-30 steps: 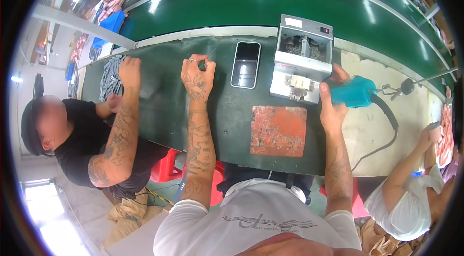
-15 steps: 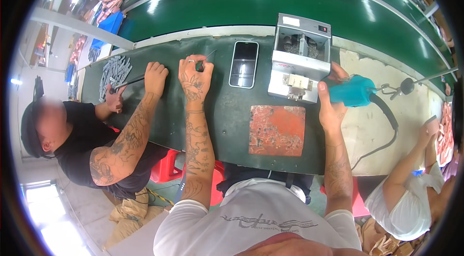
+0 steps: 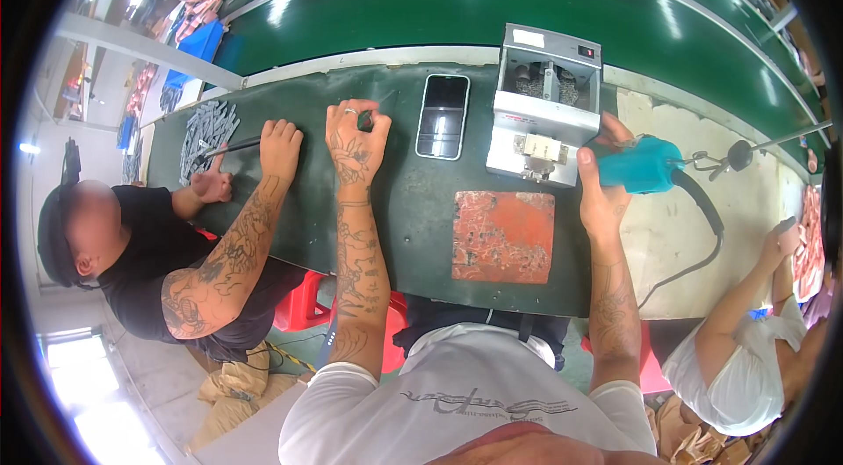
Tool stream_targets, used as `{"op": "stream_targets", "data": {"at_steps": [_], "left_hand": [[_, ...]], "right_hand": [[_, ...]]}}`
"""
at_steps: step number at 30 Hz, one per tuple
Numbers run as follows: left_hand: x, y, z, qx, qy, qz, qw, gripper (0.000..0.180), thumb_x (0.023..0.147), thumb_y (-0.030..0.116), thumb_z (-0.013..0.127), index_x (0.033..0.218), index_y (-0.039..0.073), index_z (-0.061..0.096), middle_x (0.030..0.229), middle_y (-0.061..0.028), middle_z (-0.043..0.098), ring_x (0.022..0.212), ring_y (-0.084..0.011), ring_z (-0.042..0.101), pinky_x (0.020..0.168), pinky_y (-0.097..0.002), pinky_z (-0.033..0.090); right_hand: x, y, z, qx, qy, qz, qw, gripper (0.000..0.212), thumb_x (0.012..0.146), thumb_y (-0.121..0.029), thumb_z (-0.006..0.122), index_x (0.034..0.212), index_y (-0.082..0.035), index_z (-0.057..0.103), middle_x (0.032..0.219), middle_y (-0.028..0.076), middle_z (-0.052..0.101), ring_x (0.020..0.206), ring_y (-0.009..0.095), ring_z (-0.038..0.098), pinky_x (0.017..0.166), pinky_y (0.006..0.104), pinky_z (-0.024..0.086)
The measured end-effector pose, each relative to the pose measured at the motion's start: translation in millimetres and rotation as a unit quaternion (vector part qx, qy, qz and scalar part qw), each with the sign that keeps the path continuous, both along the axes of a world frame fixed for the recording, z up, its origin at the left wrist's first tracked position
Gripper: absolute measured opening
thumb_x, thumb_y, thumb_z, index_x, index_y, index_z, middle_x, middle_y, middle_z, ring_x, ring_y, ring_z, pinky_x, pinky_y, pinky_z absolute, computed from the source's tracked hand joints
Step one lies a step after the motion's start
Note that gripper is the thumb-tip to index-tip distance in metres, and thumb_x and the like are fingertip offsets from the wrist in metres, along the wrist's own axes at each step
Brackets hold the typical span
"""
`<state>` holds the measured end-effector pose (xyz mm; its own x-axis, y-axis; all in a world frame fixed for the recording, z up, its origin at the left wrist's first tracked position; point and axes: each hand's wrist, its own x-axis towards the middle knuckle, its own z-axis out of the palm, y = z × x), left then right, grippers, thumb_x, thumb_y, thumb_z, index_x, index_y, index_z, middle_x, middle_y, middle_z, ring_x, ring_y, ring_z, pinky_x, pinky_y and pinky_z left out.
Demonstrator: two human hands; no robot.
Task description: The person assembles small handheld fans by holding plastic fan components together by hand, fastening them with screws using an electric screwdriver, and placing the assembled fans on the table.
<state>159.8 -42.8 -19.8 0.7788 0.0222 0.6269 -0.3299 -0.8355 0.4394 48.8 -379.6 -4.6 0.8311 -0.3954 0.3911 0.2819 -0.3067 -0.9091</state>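
My left hand (image 3: 356,142) hovers over the dark green bench top, thumb and forefinger curled into a pinch. Whatever is in that pinch is too small and faint to name. My right hand (image 3: 604,193) is wrapped round the front end of a teal corded electric screwdriver (image 3: 645,165), which lies sideways beside the feeder. Just left of that hand stands a grey screw feeder (image 3: 544,114) with small metal parts in its open drum. Between my hands lie a smartphone (image 3: 443,117) and a worn red square mat (image 3: 503,237).
To the left, a co-worker's hand (image 3: 281,150) grips a dark rod (image 3: 235,148) near a pile of grey parts (image 3: 209,133). A metal hook and rod (image 3: 773,140) meet the screwdriver's rear end. Beyond the bench runs a green conveyor (image 3: 369,13). Another person (image 3: 738,351) sits at right.
The thin sliver at my left fingertips shows more faintly now, and those fingers shifted slightly. My right hand and the screwdriver stayed put. The left co-worker's hands and rod moved a little.
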Motion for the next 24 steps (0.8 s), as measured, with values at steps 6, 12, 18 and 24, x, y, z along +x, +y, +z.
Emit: {"op": "stream_targets", "data": {"at_steps": [6,12,18,24], "left_hand": [[1.0,-1.9,-2.4,0.005,0.004,-0.015,1.000,0.009,0.077,0.007,0.068,0.086,0.007,0.068,0.083,-0.0084,0.064,0.082,-0.0302,0.058,0.075,-0.0417,0.051],[-0.3,-0.9,-0.1,0.015,0.037,-0.006,0.999,0.010,0.079,0.006,0.068,0.089,0.006,0.071,0.091,-0.0094,0.069,0.086,-0.0299,0.061,0.075,-0.0402,0.053],[-0.9,-1.6,-0.3,0.006,0.032,-0.011,0.999,0.010,0.079,0.006,0.069,0.089,0.007,0.071,0.091,-0.0092,0.069,0.087,-0.0299,0.061,0.076,-0.0405,0.053],[-1.3,-2.1,-1.2,0.019,0.034,-0.004,0.999,0.009,0.079,0.006,0.069,0.088,0.007,0.071,0.091,-0.0094,0.069,0.088,-0.0304,0.061,0.078,-0.0414,0.052]], "right_hand": [[0.2,-1.0,-2.0,-0.001,-0.001,-0.002,1.000,0.057,0.092,-0.027,0.076,0.139,-0.001,0.059,0.138,0.013,0.059,0.119,0.025,0.053,0.103,0.0413,0.044],[-1.0,0.2,0.1,0.000,0.010,-0.009,1.000,0.057,0.092,-0.027,0.076,0.139,0.000,0.058,0.138,0.014,0.059,0.119,0.025,0.054,0.103,0.0417,0.044],[-0.3,-0.8,-0.8,-0.003,0.001,-0.003,1.000,0.057,0.092,-0.026,0.076,0.139,0.000,0.058,0.138,0.014,0.059,0.120,0.025,0.054,0.103,0.0419,0.044],[-0.7,-1.6,-0.2,0.002,-0.001,0.002,1.000,0.057,0.092,-0.026,0.077,0.139,0.000,0.058,0.137,0.014,0.059,0.120,0.025,0.053,0.103,0.0415,0.043]]}}
